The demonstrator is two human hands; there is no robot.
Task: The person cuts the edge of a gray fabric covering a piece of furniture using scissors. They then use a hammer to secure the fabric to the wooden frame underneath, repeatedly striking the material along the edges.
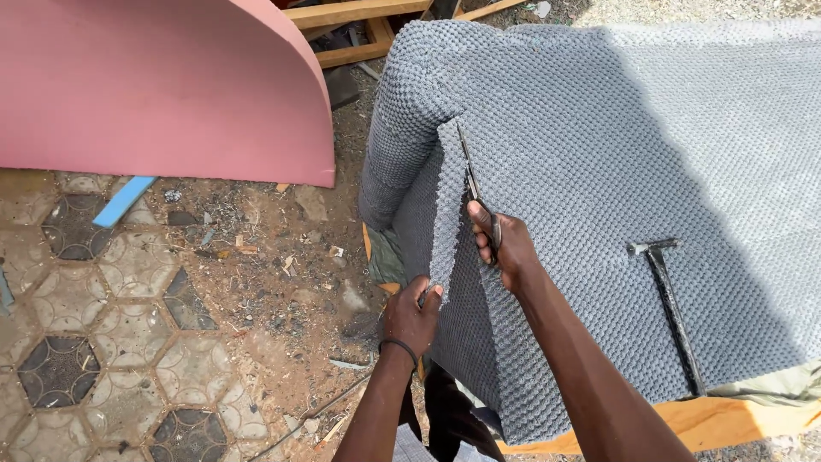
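A grey knobbly fabric [616, 154] covers a padded furniture piece that fills the right half of the view. A loose flap of this fabric [446, 214] hangs at the piece's left corner. My left hand [410, 318] pinches the flap's lower end and pulls it taut. My right hand [506, 246] grips a pair of scissors [472, 184], whose blades point up along the flap's edge near the corner seam.
A dark hammer [671, 304] lies on the fabric to the right of my arm. A big pink foam sheet [162, 85] stands at upper left. Wooden frame pieces [359, 34] lie behind. The ground is patterned paving [111, 325] strewn with scraps and dirt.
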